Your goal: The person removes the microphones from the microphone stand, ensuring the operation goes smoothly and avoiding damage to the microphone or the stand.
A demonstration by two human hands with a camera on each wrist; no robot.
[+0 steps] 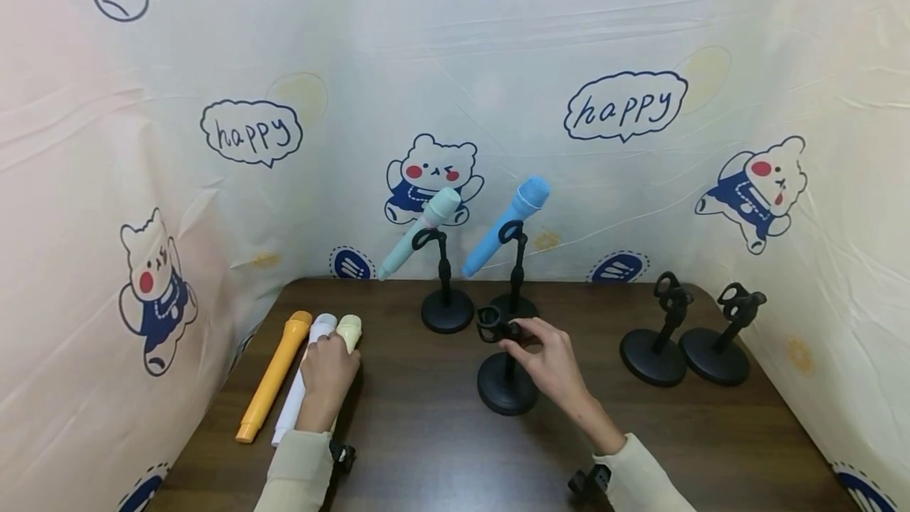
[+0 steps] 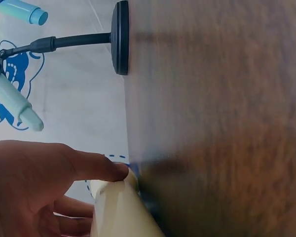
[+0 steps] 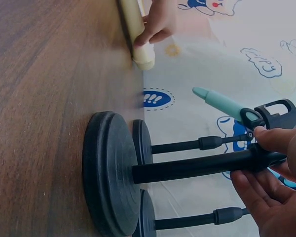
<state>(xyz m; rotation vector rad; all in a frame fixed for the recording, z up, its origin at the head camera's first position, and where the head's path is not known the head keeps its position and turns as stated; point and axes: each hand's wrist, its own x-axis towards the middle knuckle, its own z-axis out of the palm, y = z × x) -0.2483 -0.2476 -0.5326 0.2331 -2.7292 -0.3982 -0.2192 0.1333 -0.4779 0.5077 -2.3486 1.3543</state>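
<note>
My left hand (image 1: 329,374) pinches the pale yellow microphone (image 1: 351,328) near its head end, thumb on one side, as the left wrist view shows. That microphone lies on the table at the left, beside a white microphone (image 1: 290,409) and an orange microphone (image 1: 273,378). In the middle, my right hand (image 1: 550,362) grips the upper part of a black microphone stand (image 1: 507,385), just below its clip (image 1: 489,324). The stand's round base is at table level, and its clip holds no microphone.
Behind stand two black stands, one holding a mint green microphone (image 1: 419,235), the other a blue microphone (image 1: 506,227). Two more black stands (image 1: 652,358) with bare clips are at the right. A printed cloth (image 1: 498,46) hangs along the brown table's (image 1: 426,449) back and sides.
</note>
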